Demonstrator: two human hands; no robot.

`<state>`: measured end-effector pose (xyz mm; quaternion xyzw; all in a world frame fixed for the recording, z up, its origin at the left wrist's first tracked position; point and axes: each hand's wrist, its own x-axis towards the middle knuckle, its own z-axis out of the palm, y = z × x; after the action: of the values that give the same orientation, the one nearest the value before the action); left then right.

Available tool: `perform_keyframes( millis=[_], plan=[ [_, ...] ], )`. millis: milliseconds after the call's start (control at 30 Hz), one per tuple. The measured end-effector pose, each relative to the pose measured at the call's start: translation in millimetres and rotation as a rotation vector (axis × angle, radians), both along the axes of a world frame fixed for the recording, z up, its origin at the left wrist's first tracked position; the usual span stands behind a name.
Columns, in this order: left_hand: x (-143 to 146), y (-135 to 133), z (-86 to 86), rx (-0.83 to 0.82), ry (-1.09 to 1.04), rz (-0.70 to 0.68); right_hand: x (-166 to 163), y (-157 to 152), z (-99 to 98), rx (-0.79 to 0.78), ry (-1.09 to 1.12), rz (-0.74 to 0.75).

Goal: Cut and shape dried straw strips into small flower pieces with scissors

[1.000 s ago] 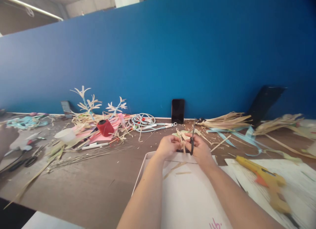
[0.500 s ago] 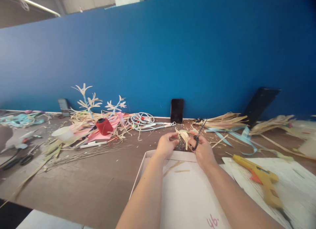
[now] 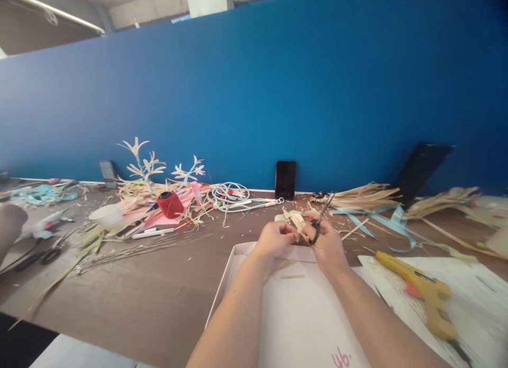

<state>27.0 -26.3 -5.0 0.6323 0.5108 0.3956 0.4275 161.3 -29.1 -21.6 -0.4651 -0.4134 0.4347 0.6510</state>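
Pale strips (image 3: pixel 296 218) stand between the two hands, just beyond the far edge of a white tray (image 3: pixel 297 315) on the brown counter (image 3: pixel 166 283). The right hand (image 3: pixel 328 247) has its grip closed round black scissors (image 3: pixel 318 226), blades pointing far and right, while the left hand (image 3: pixel 275 240) keeps a narrow grip at the strips' near left side, though whether it pinches them I cannot tell. A yellow glue gun (image 3: pixel 429 289) lies to the right on printed paper (image 3: pixel 476 304).
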Motion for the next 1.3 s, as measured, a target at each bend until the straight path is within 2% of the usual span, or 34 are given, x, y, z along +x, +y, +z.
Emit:
perform_keyframes(
  millis=[200, 667, 967, 1167, 1300],
  plan=[
    [-4.5, 2.7, -2.6, -0.028, -0.026, -0.055, 1.1, -2.1, 2.7, -0.006, -0.044, 0.018],
    [-4.9, 1.3, 1.6, -0.062, -0.069, -0.041, 1.3, -2.1, 4.1, -0.010, -0.010, 0.107],
    [-4.1, 2.2, 0.2, -0.076, -0.102, -0.100, 1.6, -1.6, 1.8, -0.012, -0.060, 0.053],
    [-5.1, 2.9, -2.0, -0.069, -0.059, -0.066, 1.7, -1.3, 3.0, -0.032, 0.004, 0.076],
    [-7.1, 4.6, 0.7, -0.067, -0.170, 0.063, 0.9, -5.3, 7.9, -0.083, -0.107, 0.122]
  ],
)
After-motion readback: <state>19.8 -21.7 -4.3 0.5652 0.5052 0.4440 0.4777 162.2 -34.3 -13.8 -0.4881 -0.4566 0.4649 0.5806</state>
